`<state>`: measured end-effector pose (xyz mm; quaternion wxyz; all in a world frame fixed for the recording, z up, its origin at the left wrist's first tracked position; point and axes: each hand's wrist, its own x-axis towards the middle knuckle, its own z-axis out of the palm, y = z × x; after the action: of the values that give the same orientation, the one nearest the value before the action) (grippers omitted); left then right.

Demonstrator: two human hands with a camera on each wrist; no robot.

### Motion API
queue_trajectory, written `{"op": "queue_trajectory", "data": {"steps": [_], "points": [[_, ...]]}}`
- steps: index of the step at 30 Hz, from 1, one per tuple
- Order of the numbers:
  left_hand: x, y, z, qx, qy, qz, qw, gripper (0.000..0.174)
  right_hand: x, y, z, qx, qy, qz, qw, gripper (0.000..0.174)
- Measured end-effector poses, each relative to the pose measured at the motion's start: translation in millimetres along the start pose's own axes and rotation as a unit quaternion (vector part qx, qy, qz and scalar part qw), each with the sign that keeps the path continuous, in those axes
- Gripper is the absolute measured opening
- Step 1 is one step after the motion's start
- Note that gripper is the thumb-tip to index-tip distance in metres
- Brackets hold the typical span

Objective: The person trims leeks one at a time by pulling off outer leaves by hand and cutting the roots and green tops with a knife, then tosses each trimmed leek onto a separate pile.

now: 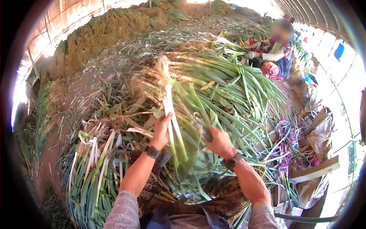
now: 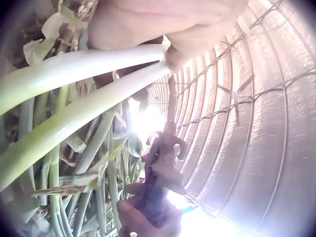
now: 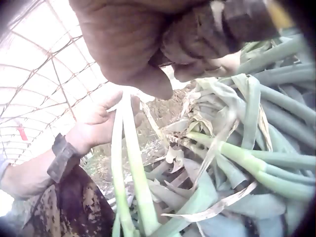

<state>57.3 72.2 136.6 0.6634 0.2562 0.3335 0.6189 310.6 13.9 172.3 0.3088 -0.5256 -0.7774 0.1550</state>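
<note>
In the head view my left hand grips two white-and-green leek stalks, roots upward, over the big pile. The stalks slant across the left wrist view, under the left hand. To their right, my right hand has its fingers curled round a dark, tool-like object; its far end is blurred. Brownish scraps cling to this object in the left wrist view. The right wrist view shows the right hand close up, with the left hand and stalks beyond.
A large leek pile lies ahead and to the right. Another bundle lies at lower left. Purple twine and a wooden board are at right. Another person works at the pile's upper right.
</note>
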Motion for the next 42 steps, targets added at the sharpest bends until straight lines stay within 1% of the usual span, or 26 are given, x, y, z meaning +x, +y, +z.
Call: {"op": "queue_trajectory", "data": {"steps": [3, 4, 5, 6, 7, 9, 11, 12, 13, 15, 16, 17, 21, 22, 23, 24, 25, 27, 29, 31, 32, 33, 35, 37, 39, 42], "points": [[3, 1, -5, -0.010, -0.016, -0.010, 1.000, 0.012, 0, -3, -3, -0.001, 0.002, -0.019, 1.000, 0.030], [11, -1, -15, 0.006, -0.036, 0.001, 0.999, 0.020, 0, -5, -6, -0.002, 0.003, -0.020, 1.000, 0.030], [14, -7, -23, 0.007, -0.037, 0.003, 0.999, 0.020, 0, -7, -11, -0.014, -0.022, 0.000, 1.000, 0.029], [13, -6, -22, -0.014, -0.050, -0.030, 0.998, 0.023, -1, -9, -13, -0.026, -0.045, 0.021, 0.998, 0.029], [11, -5, -22, -0.034, -0.063, -0.061, 0.996, 0.026, -1, -8, -13, -0.026, -0.041, 0.020, 0.999, 0.029], [5, -4, -20, -0.032, -0.073, -0.063, 0.995, 0.031, -1, -4, -12, 0.007, 0.052, -0.017, 0.998, 0.032], [0, -2, -18, -0.056, -0.154, -0.100, 0.981, 0.031, -2, -1, -10, 0.000, 0.030, -0.032, 0.999, 0.033], [0, -3, -16, -0.041, -0.161, -0.103, 0.981, 0.030, -2, 0, -9, -0.005, 0.009, -0.045, 0.999, 0.034], [-2, -4, -10, -0.035, -0.062, -0.089, 0.993, 0.029, -3, 0, -9, -0.009, 0.018, -0.043, 0.999, 0.034], [10, -11, -23, -0.045, -0.065, -0.083, 0.993, 0.031, -9, -1, -13, -0.021, -0.067, -0.010, 0.998, 0.029], [14, -14, -27, -0.048, -0.069, -0.075, 0.994, 0.035, -11, -3, -16, -0.035, -0.075, 0.002, 0.997, 0.031], [10, -11, -24, -0.020, -0.076, -0.064, 0.995, 0.039, -13, -3, -15, -0.019, -0.051, -0.005, 0.998, 0.031], [-4, 13, -5, -0.049, -0.063, 0.001, 0.997, 0.044, -20, 1, -19, 0.014, -0.001, -0.048, 0.999, 0.030], [-11, 24, 2, -0.043, -0.086, 0.011, 0.995, 0.045, -22, 0, -21, 0.021, -0.020, -0.053, 0.998, 0.029], [-14, 30, 11, -0.028, -0.056, 0.041, 0.997, 0.042, -24, -1, -23, 0.028, -0.039, -0.059, 0.997, 0.029], [-2, 27, -4, -0.019, -0.039, 0.020, 0.999, 0.042, -25, 4, -21, 0.013, -0.069, -0.065, 0.995, 0.028], [0, 32, -4, -0.009, -0.022, -0.002, 1.000, 0.042, -28, 3, -21, 0.011, -0.065, -0.063, 0.996, 0.028], [-14, 33, 6, 0.011, -0.066, -0.025, 0.997, 0.048, -29, 2, -21, 0.014, -0.048, -0.092, 0.995, 0.028], [-16, 27, 6, 0.013, -0.123, -0.011, 0.992, 0.049, -28, 4, -17, 0.027, -0.015, -0.086, 0.996, 0.030], [-20, 25, 13, 0.026, -0.109, -0.020, 0.993, 0.052, -24, 1, -20, 0.027, 0.040, -0.107, 0.993, 0.030], [-20, 24, 14, 0.035, -0.106, -0.032, 0.993, 0.054, -23, 1, -18, 0.009, 0.043, -0.141, 0.989, 0.030], [-20, 23, 15, 0.044, -0.103, -0.042, 0.993, 0.056, -24, 2, -16, 0.006, 0.045, -0.143, 0.989, 0.030], [-20, 27, 17, 0.064, -0.094, -0.017, 0.993, 0.059, -28, 2, -10, -0.007, 0.002, -0.086, 0.996, 0.036], [-19, 35, 18, 0.062, -0.055, 0.008, 0.997, 0.057, -30, 2, -13, 0.005, 0.017, -0.076, 0.997, 0.033], [-13, 48, 16, 0.077, -0.029, 0.055, 0.995, 0.056, -30, 5, -19, 0.006, -0.052, -0.121, 0.991, 0.028], [-10, 104, 23, 0.118, 0.036, 0.179, 0.976, 0.047, -36, -5, -23, 0.038, -0.073, -0.166, 0.983, 0.024]]}}
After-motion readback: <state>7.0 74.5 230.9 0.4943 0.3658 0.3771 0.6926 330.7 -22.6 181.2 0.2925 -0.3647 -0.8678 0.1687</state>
